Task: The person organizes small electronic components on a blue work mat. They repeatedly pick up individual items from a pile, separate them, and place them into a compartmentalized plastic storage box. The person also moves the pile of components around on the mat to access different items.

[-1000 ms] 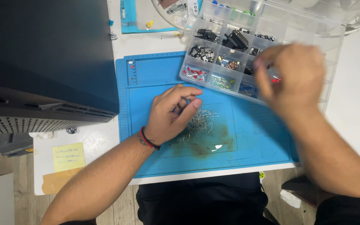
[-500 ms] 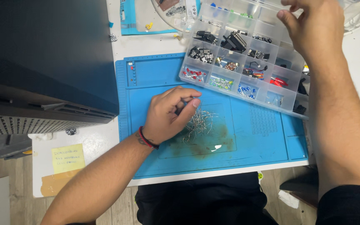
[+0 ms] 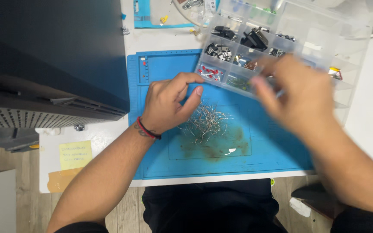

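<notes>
Black case: I see one large dark box (image 3: 48, 60) filling the table's left side.
Blue mat: one work mat (image 3: 160, 159), brown-stained at its middle.
Parts organiser: one clear compartmented box (image 3: 320, 39) at the mat's far right corner, holding small components; I count roughly a dozen visible cells.
Hands: two, both mine. My left hand (image 3: 167, 103) rests on the mat, fingers curled, thumb near forefinger; whether it pinches anything I cannot tell. My right hand (image 3: 298, 92) is blurred over the organiser's near edge; its grip I cannot tell.
Wire leads: one loose pile (image 3: 206, 121) at mat centre, just right of my left hand.
Yellow note: one (image 3: 75, 154), near left.
</notes>
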